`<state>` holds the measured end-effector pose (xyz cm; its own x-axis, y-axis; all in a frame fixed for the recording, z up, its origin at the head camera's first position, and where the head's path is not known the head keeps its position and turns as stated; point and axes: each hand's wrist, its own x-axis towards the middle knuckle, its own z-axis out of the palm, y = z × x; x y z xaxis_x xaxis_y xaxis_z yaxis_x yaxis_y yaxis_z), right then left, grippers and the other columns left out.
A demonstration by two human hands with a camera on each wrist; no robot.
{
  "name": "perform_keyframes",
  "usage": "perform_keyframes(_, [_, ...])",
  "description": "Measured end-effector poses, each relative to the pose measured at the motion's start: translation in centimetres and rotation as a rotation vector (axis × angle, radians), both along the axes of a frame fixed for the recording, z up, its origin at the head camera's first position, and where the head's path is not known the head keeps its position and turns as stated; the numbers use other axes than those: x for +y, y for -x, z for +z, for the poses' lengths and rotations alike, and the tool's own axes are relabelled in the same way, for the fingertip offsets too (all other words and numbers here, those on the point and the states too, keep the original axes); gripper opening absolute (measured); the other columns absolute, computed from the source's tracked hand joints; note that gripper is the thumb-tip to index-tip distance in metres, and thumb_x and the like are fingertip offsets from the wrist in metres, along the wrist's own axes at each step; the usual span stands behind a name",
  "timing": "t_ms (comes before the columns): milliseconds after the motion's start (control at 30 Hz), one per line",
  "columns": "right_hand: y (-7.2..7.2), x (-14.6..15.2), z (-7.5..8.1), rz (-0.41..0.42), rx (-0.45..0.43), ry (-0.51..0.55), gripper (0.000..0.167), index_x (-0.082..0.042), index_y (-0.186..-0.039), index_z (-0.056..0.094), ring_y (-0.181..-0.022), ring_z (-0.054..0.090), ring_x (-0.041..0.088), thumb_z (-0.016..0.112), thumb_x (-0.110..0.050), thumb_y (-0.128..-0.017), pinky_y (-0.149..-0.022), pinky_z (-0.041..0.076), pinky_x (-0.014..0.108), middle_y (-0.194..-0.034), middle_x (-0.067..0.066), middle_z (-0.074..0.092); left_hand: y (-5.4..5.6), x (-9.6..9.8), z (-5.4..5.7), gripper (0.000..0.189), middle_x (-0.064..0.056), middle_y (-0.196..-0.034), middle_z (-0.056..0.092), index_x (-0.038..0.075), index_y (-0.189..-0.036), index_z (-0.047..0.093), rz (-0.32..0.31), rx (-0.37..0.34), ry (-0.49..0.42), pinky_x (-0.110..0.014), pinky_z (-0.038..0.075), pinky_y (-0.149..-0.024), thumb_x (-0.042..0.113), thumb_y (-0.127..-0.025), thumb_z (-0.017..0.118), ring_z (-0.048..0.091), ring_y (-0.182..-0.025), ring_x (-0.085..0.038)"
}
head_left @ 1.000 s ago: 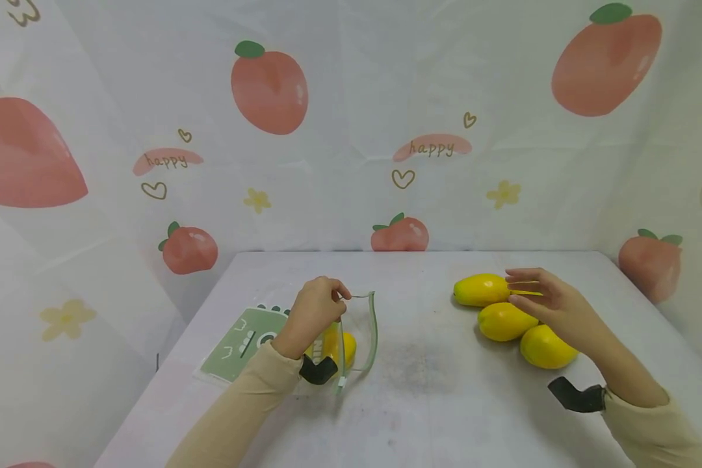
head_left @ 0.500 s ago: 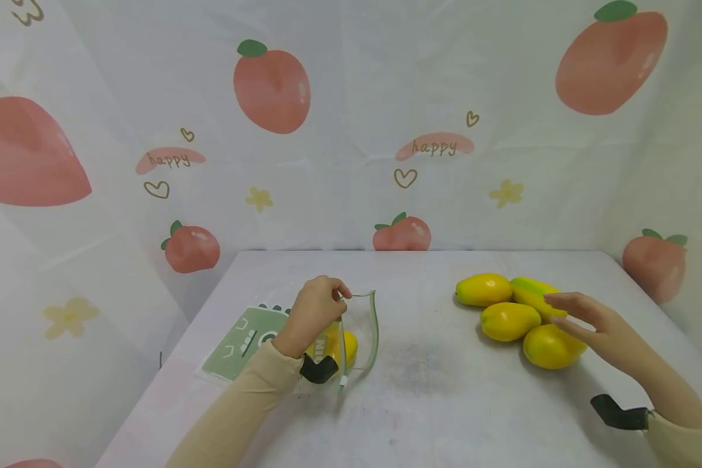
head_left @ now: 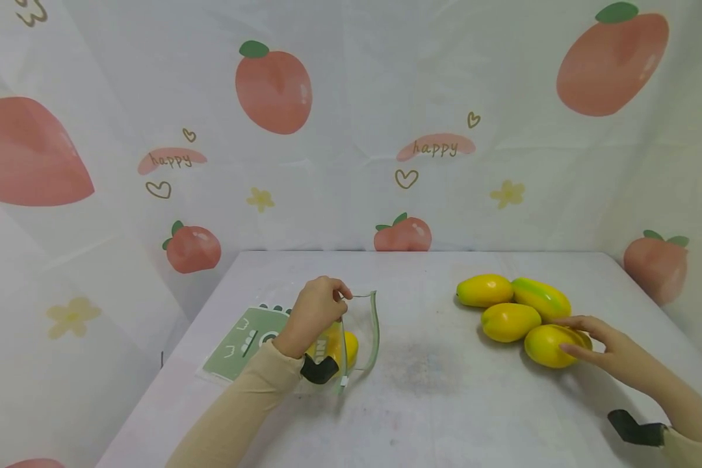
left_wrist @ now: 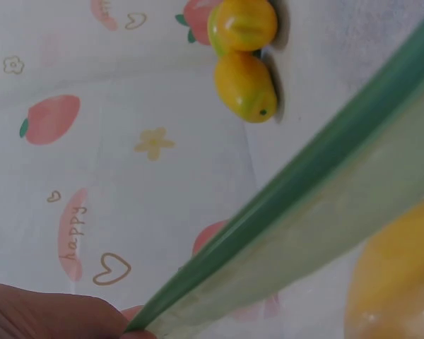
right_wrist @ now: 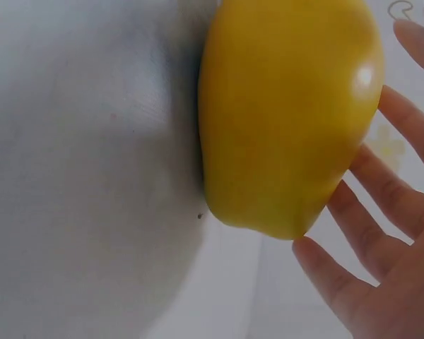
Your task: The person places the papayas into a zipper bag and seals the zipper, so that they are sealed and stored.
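Note:
My left hand (head_left: 320,311) pinches the green-edged mouth of a clear zip bag (head_left: 374,331), which stands propped apart. In the left wrist view, the bag's green zip strip (left_wrist: 290,191) runs up from the fingertips. Inside the bag is a yellow fruit (head_left: 350,348), partly hidden by the wrist and printed plastic. My right hand (head_left: 605,344) is at the nearest of several yellow, mango-like fruits (head_left: 550,346), thumb in front and fingers behind it. Seen from the right wrist, the fingers are spread and fairly straight along that fruit (right_wrist: 290,113); firm contact is unclear.
Three more yellow fruits lie close together: one at the back left (head_left: 484,290), one with a green streak (head_left: 541,298), and one in front (head_left: 510,322). A flat green bag with a cartoon face (head_left: 242,344) lies at the left. A printed cloth (head_left: 339,130) hangs behind the table.
My right hand has moved right and down, away from the back fruits, and is now around the nearest one. My left hand and the bag stay almost unmoved.

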<state>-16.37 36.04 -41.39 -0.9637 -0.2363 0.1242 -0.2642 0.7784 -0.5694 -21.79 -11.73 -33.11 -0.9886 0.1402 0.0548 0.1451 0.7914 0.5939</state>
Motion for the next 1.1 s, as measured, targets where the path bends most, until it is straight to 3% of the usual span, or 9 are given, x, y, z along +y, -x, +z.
perform_keyframes(67, [0.0, 0.1, -0.1, 0.007, 0.002, -0.016, 0.041, -0.01, -0.126, 0.058, -0.1, 0.03, -0.025, 0.068, -0.024, -0.089, -0.085, 0.044, 0.034, -0.118, -0.023, 0.052, 0.0, 0.0, 0.0, 0.017, -0.003, -0.072, 0.059, 0.01, -0.091, 0.073, -0.001, 0.004, -0.002, -0.025, 0.048, -0.06, 0.0, -0.082, 0.063, 0.059, -0.056, -0.012])
perform_keyframes(133, [0.0, 0.0, -0.2, 0.02, -0.009, -0.034, 0.043, -0.011, -0.126, 0.058, -0.098, 0.033, -0.024, 0.07, -0.025, -0.087, -0.083, 0.046, 0.035, -0.115, -0.031, 0.047, 0.0, 0.0, -0.1, 0.017, -0.003, -0.073, 0.059, 0.01, -0.091, 0.073, 0.001, 0.004, -0.005, -0.026, 0.049, -0.06, 0.0, -0.082, 0.063, 0.059, -0.056, -0.012])
perform_keyframes(200, [0.0, -0.1, -0.3, 0.039, -0.028, -0.05, 0.045, -0.011, -0.126, 0.058, -0.096, 0.036, -0.022, 0.071, -0.027, -0.086, -0.083, 0.048, 0.036, -0.118, -0.024, 0.052, 0.0, 0.0, -0.1, 0.017, -0.003, -0.073, 0.059, 0.01, -0.091, 0.073, 0.002, 0.001, -0.005, -0.026, 0.049, -0.06, 0.0, -0.082, 0.063, 0.06, -0.056, -0.012])
perform_keyframes(333, [0.0, -0.4, -0.5, 0.074, -0.078, -0.075, 0.049, -0.009, -0.129, 0.055, -0.097, 0.044, -0.013, 0.071, -0.028, -0.086, -0.078, 0.05, 0.029, -0.124, 0.007, 0.06, 0.0, 0.0, -0.1, 0.017, -0.003, -0.073, 0.059, 0.01, -0.092, 0.073, 0.0, -0.003, 0.003, -0.026, 0.049, -0.059, 0.0, -0.082, 0.063, 0.059, -0.057, -0.012])
perform_keyframes(433, [0.0, -0.6, -0.6, 0.102, -0.142, -0.066, 0.052, -0.008, -0.133, 0.051, -0.106, 0.054, 0.01, 0.068, -0.028, -0.088, -0.08, 0.051, 0.038, -0.126, 0.019, 0.057, 0.1, 0.0, -0.1, 0.017, -0.003, -0.073, 0.06, 0.011, -0.091, 0.073, 0.0, -0.003, 0.009, -0.026, 0.048, -0.059, 0.0, -0.082, 0.063, 0.059, -0.056, -0.012])
perform_keyframes(567, [0.1, -1.0, -0.7, 0.115, -0.219, -0.045, 0.055, -0.007, -0.136, 0.046, -0.108, 0.053, 0.038, 0.066, -0.029, -0.09, -0.081, 0.047, 0.059, -0.126, 0.021, 0.055, 0.1, 0.0, -0.1, 0.017, -0.002, -0.072, 0.06, 0.011, -0.091, 0.073, 0.001, -0.003, 0.011, -0.025, 0.048, -0.059, 0.0, -0.082, 0.063, 0.059, -0.056, -0.012])
perform_keyframes(733, [0.1, -1.5, -0.6, 0.114, -0.249, -0.031, 0.058, -0.007, -0.138, 0.043, -0.11, 0.051, 0.04, 0.067, -0.029, -0.089, -0.08, 0.043, 0.067, -0.125, 0.019, 0.055, 0.0, 0.0, -0.1, 0.017, -0.002, -0.071, 0.06, 0.01, -0.09, 0.073, 0.0, -0.002, 0.006, -0.025, 0.048, -0.059, 0.0, -0.082, 0.062, 0.059, -0.055, -0.012])
perform_keyframes(1100, [-0.3, -2.4, -0.1, 0.11, -0.244, -0.041, 0.059, -0.007, -0.137, 0.046, -0.11, 0.053, 0.039, 0.069, -0.031, -0.088, -0.081, 0.044, 0.064, -0.125, 0.019, 0.056, 0.0, -0.1, -0.1, 0.017, -0.003, -0.072, 0.06, 0.011, -0.09, 0.072, 0.012, -0.01, -0.001, -0.026, 0.049, -0.059, 0.0, -0.082, 0.062, 0.059, -0.056, -0.012])
